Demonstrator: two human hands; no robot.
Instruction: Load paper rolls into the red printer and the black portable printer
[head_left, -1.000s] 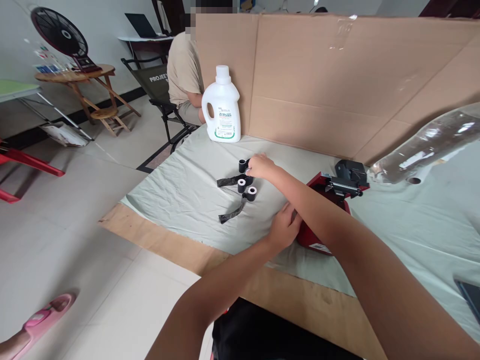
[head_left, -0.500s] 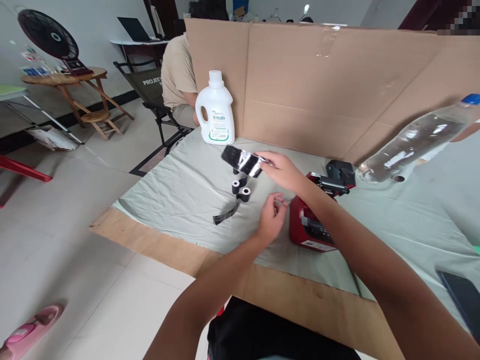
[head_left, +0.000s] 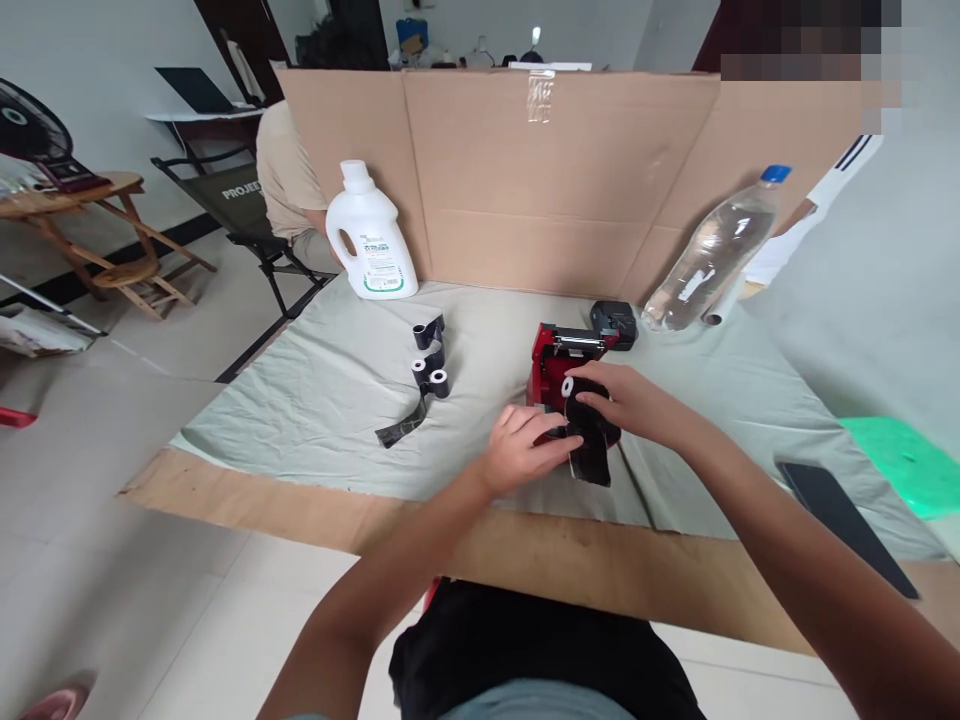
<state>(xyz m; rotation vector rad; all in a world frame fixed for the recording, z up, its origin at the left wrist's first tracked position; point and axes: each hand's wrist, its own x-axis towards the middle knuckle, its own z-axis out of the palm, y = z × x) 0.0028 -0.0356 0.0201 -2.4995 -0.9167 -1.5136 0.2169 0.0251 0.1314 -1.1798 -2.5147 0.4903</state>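
Note:
A red printer (head_left: 540, 378) stands on the cloth with its lid tipped back. Over its open body my right hand (head_left: 611, 392) grips a black ribbon roll (head_left: 581, 412) with a white core, and a loose strip of the black film hangs down in front. From the left, my left hand (head_left: 525, 445) reaches to the same film; thumb and index finger close on its edge, though the exact contact is partly hidden. Several small black ribbon rolls (head_left: 439, 384) lie to the left, joined by unwound film, one tail (head_left: 401, 432) trailing toward the front edge.
A white detergent bottle (head_left: 371, 240) and a clear water bottle (head_left: 712, 260) stand before a cardboard screen (head_left: 540, 170). A black device (head_left: 615, 322) sits behind the printer. At right lie a phone (head_left: 840, 520) and a green item (head_left: 900, 465). A seated person (head_left: 285, 170) is behind the screen.
My right hand has brought the black film piece from above the small rolls over to the printer. My left hand has followed to it. The camera view has turned right.

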